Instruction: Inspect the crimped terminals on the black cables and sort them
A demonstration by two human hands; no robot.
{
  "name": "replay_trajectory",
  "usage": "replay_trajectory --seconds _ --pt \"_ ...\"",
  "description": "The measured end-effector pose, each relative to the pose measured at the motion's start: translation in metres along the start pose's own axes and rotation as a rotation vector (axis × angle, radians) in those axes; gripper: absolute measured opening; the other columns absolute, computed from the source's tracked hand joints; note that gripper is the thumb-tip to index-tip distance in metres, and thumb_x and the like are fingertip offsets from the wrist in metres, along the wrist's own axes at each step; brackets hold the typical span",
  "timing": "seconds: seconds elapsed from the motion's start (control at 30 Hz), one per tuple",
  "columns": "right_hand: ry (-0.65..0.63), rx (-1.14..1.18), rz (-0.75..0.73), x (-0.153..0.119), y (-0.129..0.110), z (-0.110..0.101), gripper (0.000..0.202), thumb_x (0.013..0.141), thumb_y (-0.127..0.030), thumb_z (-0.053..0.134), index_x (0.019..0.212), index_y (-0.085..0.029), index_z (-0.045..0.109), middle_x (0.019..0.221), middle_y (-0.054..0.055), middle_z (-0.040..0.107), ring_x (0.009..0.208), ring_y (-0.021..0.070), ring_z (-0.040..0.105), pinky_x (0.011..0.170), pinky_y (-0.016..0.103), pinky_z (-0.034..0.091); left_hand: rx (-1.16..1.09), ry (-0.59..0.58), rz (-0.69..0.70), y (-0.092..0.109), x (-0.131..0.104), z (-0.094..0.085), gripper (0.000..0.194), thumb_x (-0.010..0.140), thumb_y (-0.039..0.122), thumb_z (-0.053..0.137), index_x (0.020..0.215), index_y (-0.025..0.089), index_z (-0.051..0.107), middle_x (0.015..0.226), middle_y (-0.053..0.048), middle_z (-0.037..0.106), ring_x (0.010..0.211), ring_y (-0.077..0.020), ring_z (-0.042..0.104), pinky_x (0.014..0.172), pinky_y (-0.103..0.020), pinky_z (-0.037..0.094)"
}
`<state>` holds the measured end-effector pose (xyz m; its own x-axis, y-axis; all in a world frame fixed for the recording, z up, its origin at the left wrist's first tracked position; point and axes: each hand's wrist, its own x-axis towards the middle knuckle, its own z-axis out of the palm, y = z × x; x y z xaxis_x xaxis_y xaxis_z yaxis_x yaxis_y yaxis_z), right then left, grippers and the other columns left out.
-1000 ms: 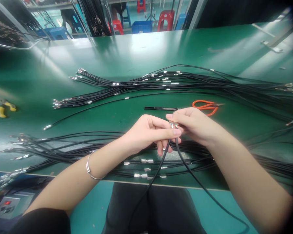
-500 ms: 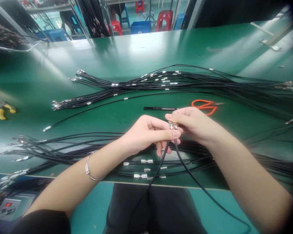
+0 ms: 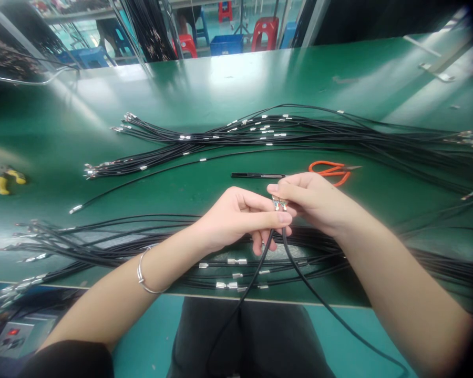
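Observation:
Two black cables [image 3: 295, 265] hang down from between my hands toward my lap. Their metal end terminals [image 3: 279, 203] sit side by side and point away from me. My left hand [image 3: 246, 212] pinches the cables just below the terminals, thumb on top. My right hand [image 3: 305, 197] grips the terminals' far ends between thumb and fingers, touching the left fingertips. Just beyond my hands lie a black pen-like tool [image 3: 256, 175] and a pair of scissors [image 3: 329, 170] with orange handles.
One bundle of black cables [image 3: 205, 137] with white tags stretches across the green table [image 3: 228, 79]. Another cable bundle [image 3: 86, 244] lies under my forearms near the front edge. Yellow-handled pliers [image 3: 10, 178] rest at far left. A box with a red light [image 3: 13, 332] is at lower left.

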<state>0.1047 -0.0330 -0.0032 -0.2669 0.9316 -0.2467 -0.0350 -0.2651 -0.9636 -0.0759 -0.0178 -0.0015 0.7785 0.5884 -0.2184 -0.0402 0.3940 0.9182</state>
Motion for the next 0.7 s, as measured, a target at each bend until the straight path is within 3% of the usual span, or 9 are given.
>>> replay_trajectory --seconds 0.7 --pt "0.005 0.006 -0.006 -0.0005 -0.0003 0.0004 0.048 0.076 -0.047 0.075 0.051 -0.016 0.049 0.047 -0.002 0.05 0.039 0.0049 0.036 0.039 0.022 0.028 -0.003 -0.014 -0.011 -0.0005 0.0006 -0.0007 0.03 0.073 0.036 0.079 0.085 0.009 0.074 0.076 -0.009 0.071 0.05 -0.013 0.063 0.039 -0.02 0.052"
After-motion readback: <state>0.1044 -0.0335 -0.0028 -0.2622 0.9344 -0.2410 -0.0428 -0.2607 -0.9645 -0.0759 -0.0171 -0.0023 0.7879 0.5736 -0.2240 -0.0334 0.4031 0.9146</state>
